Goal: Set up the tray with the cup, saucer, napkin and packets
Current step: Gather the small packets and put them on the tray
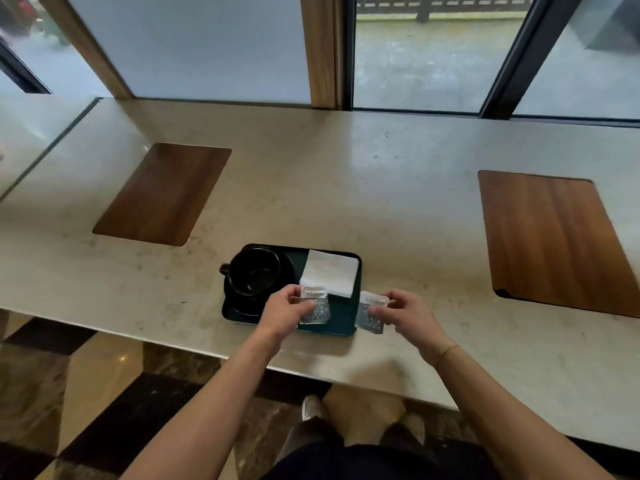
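My left hand [289, 308] pinches a small silver-grey paper packet with a white printed top [316, 308] above the near half of the tray; my right hand [405, 311] pinches a second, matching silver packet [371, 315] just off the tray's right edge, over the counter; the two hands are apart, each closed on its own packet. Beneath them lies the dark green rectangular tray [343, 318] near the front edge of the pale stone counter [346, 188]; on its left side a glossy black cup [254, 271] stands on a black saucer [242, 306], handle pointing left; a folded white paper napkin [330, 271] lies on the far right part of the tray, beside the cup. Two brown wooden panels lie in the counter, one far left [162, 194], one far right [554, 240]; large windows [422, 60] run behind.
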